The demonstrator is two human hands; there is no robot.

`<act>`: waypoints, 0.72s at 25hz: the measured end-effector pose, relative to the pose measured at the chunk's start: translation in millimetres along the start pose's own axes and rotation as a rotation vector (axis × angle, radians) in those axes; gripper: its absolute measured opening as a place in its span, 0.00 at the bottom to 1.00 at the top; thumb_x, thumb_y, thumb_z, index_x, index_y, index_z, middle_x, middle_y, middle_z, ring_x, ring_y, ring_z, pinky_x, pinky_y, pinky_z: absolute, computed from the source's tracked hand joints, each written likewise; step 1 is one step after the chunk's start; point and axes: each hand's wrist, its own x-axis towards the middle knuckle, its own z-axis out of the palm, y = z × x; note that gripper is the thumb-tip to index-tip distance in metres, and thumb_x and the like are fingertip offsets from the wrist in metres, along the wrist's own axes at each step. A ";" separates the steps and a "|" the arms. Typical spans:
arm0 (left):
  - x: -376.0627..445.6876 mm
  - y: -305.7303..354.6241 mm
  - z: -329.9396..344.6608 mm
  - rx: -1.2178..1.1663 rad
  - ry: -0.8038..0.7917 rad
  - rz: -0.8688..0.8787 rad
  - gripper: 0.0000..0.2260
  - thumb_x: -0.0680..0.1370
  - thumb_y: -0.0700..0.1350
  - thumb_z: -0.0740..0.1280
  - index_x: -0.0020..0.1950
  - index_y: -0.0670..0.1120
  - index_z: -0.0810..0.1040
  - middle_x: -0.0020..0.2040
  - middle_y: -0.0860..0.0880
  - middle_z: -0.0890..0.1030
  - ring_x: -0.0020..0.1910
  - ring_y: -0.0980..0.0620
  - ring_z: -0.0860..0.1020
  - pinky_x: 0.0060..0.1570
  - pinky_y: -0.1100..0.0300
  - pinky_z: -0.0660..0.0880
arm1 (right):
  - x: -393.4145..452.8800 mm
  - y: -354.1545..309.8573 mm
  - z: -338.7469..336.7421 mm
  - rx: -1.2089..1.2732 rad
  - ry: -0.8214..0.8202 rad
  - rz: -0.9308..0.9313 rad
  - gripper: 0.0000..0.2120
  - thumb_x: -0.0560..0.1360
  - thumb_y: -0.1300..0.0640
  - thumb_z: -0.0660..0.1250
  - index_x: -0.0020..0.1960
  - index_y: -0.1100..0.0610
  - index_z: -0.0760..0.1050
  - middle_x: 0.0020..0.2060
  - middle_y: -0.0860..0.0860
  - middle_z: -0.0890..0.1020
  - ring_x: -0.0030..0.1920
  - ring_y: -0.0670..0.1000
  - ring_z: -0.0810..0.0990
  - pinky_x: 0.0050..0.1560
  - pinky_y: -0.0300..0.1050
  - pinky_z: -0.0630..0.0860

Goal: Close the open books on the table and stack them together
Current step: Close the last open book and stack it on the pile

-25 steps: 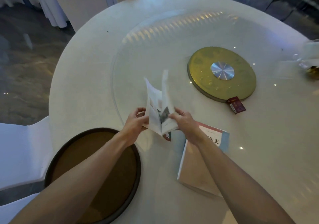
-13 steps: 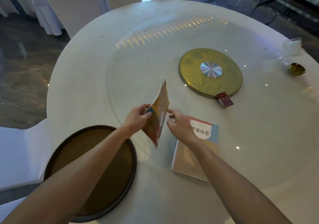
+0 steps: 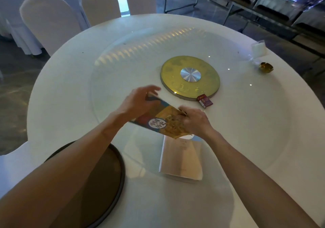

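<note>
A closed book with a yellow and blue cover (image 3: 163,120) is held above the table, nearly flat, cover up. My left hand (image 3: 139,101) grips its far left edge. My right hand (image 3: 195,120) grips its right side. Just below and nearer to me, a second closed book with a pale pink cover (image 3: 181,159) lies flat on the glass turntable (image 3: 123,66); its far end is hidden under the held book.
A gold disc (image 3: 190,76) sits at the turntable's middle, with a small red box (image 3: 204,101) at its near rim. A dark round tray (image 3: 105,183) lies at the near left. A small gold dish (image 3: 265,67) and clear wrapper are far right. Covered chairs stand behind.
The open book has been shut and turned from upright on edge to nearly flat, cover up, and carried right over the far end of the pale book.
</note>
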 end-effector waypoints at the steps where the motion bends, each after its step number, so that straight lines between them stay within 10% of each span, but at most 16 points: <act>1: 2.0 -0.8 5.1 -0.116 0.138 -0.058 0.21 0.73 0.47 0.76 0.66 0.51 0.79 0.58 0.51 0.83 0.54 0.54 0.80 0.56 0.56 0.77 | -4.5 7.0 -2.7 0.052 0.043 0.058 0.05 0.77 0.53 0.67 0.50 0.52 0.81 0.42 0.53 0.85 0.45 0.59 0.81 0.46 0.55 0.77; 4: -2.6 -20.0 29.1 -0.212 0.278 -0.385 0.31 0.74 0.51 0.76 0.73 0.43 0.70 0.67 0.45 0.76 0.63 0.48 0.76 0.61 0.54 0.73 | -17.3 33.0 -4.3 0.478 0.143 0.304 0.06 0.77 0.52 0.71 0.52 0.50 0.83 0.48 0.54 0.89 0.48 0.56 0.86 0.51 0.59 0.83; 7: -29.8 -38.1 72.0 -0.509 -0.036 -0.740 0.28 0.78 0.53 0.71 0.72 0.39 0.70 0.63 0.39 0.79 0.58 0.41 0.81 0.57 0.48 0.78 | -34.4 58.3 -0.3 0.909 0.191 0.468 0.05 0.79 0.61 0.71 0.54 0.55 0.83 0.48 0.57 0.88 0.47 0.56 0.86 0.50 0.55 0.84; 13: -70.2 -53.9 145.2 -0.638 -0.142 -0.783 0.11 0.79 0.38 0.69 0.61 0.39 0.80 0.51 0.39 0.83 0.45 0.45 0.83 0.40 0.56 0.81 | -68.5 103.4 37.8 1.044 0.104 0.662 0.09 0.80 0.61 0.70 0.59 0.57 0.84 0.44 0.51 0.89 0.40 0.49 0.87 0.38 0.44 0.83; 18: -92.2 -77.9 179.2 -0.446 -0.187 -0.843 0.09 0.77 0.39 0.70 0.57 0.40 0.83 0.46 0.42 0.85 0.46 0.44 0.83 0.51 0.43 0.83 | -87.3 129.6 79.7 0.960 0.072 0.785 0.09 0.80 0.61 0.70 0.58 0.61 0.85 0.49 0.58 0.89 0.47 0.57 0.89 0.47 0.54 0.87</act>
